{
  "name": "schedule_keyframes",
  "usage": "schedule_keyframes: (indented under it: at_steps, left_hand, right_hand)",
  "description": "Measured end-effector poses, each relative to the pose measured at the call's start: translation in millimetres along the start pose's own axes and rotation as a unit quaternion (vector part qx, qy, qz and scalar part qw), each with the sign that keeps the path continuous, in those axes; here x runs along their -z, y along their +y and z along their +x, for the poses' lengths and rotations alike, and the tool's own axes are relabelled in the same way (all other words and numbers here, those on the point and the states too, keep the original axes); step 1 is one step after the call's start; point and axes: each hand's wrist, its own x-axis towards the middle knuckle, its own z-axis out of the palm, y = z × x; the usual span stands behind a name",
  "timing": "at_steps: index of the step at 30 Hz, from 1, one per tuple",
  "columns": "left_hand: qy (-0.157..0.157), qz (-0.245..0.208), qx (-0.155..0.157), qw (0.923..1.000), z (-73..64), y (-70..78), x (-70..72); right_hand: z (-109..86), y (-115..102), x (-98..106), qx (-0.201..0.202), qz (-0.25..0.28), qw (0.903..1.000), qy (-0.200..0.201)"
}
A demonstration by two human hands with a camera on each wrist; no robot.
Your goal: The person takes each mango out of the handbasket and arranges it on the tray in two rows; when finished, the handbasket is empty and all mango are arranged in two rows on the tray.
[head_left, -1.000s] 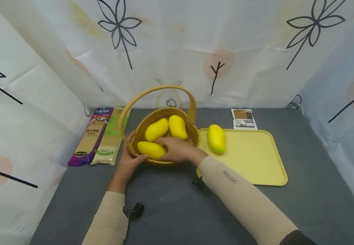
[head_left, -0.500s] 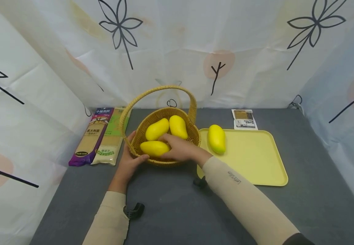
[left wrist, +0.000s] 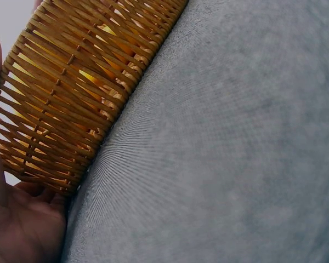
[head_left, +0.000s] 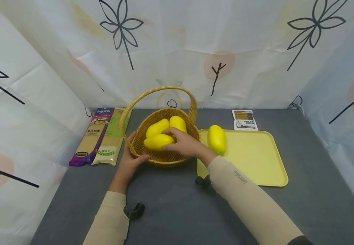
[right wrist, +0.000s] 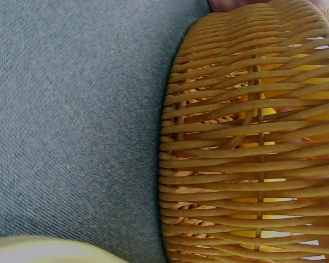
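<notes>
A wicker basket [head_left: 167, 160] with a tall arched handle stands on the grey table. My left hand [head_left: 129, 165] grips its left rim, thumb over the edge; in the left wrist view that hand [left wrist: 30, 224] lies against the woven side [left wrist: 71, 82]. Inside the basket my right hand [head_left: 184, 144] holds a yellow mango [head_left: 157, 142] between thumb and fingers. Two other mangoes lie behind it, one at the left [head_left: 156, 127] and one at the right [head_left: 178, 121], partly covered by the hand. The right wrist view shows mostly the basket's outer weave [right wrist: 252, 148].
A pale yellow tray [head_left: 256, 156] stands right of the basket, with a single mango [head_left: 217, 139] at its left end. Behind the tray lies a small packet [head_left: 244, 119]. Two pasta packs, purple [head_left: 92, 136] and green [head_left: 110, 137], lie left of the basket. A patterned curtain [head_left: 177, 51] encloses the table.
My right hand has shifted the front mango rightward and up, away from the basket's near-left wall toward the other mangoes. The left hand keeps its hold on the rim.
</notes>
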Motion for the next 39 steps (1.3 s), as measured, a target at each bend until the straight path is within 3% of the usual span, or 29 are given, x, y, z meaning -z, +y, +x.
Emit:
schedule_keyframes:
  at_steps: [10,17,23,31,34,39]
  left_hand:
    - [0.007,0.008,0.0,0.9999,0.1,-0.1,0.4]
    - [0.009,0.003,-0.001,1.0,0.6,-1.9,0.3]
    - [0.009,0.004,0.001,1.0,0.6,-3.1,1.3]
    - [0.003,-0.001,-0.005,1.0,1.0,-3.4,1.2]
    - [0.004,-0.003,-0.007,1.0,0.8,-3.1,0.9]
    - [0.004,-0.005,-0.009,0.9999,0.6,-2.4,0.4]
  right_hand:
    - [-9.0,1,5,0.018,0.098,0.9946,0.029]
    - [-20.2,1,7,0.026,0.194,0.9792,0.053]
    - [-27.2,5,10,0.042,0.308,0.9483,0.063]
    - [-36.1,6,14,0.051,0.432,0.8969,0.079]
    - [-38.5,6,16,0.051,0.436,0.8944,0.087]
    - [-47.8,7,21,0.049,0.414,0.9038,0.097]
